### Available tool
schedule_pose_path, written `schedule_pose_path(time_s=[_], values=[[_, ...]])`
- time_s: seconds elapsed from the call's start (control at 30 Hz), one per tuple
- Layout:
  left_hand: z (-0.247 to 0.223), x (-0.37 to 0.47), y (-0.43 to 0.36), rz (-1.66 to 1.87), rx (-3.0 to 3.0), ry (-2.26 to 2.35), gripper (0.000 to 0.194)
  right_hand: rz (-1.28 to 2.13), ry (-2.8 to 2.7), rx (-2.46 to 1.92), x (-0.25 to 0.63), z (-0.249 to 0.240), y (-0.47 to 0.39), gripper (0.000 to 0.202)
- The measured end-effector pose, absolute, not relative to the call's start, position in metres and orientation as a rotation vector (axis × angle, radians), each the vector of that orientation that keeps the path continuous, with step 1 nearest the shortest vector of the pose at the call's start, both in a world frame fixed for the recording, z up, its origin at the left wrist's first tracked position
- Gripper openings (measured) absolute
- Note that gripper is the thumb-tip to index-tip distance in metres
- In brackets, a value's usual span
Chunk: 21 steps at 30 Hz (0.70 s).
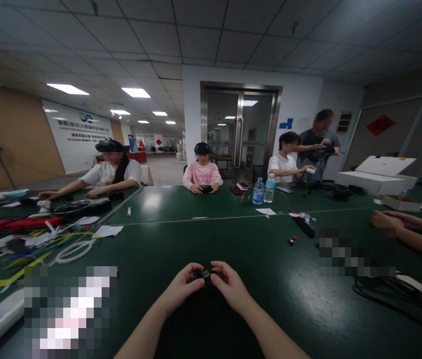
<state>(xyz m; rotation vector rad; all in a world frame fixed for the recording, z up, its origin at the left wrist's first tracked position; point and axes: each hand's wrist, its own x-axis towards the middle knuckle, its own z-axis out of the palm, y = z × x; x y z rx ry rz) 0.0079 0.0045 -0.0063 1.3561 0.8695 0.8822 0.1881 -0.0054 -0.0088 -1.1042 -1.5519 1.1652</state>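
Observation:
Just above the green table, a small dark object with a greyish middle is held between my two hands. My left hand pinches its left end between thumb and fingers. On its right end are the closed thumb and fingers of my right hand. The fingertips of both hands nearly meet. Fingers cover part of the object, and its exact kind is too small to make out.
Cables and a white paper lie at left. Two water bottles stand beyond centre. A small red-and-black item lies to the right. Several people are around the table; another person's forearms rest at far right.

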Motion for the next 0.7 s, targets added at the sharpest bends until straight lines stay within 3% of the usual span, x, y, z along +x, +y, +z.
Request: schedule_pose_path(time_s=[0.7], values=[[-0.001,0.008,0.003,0.853,1.305,0.880,0.034,1.193,-1.565,-1.144,0.190,-0.005,-0.009,0.028]])
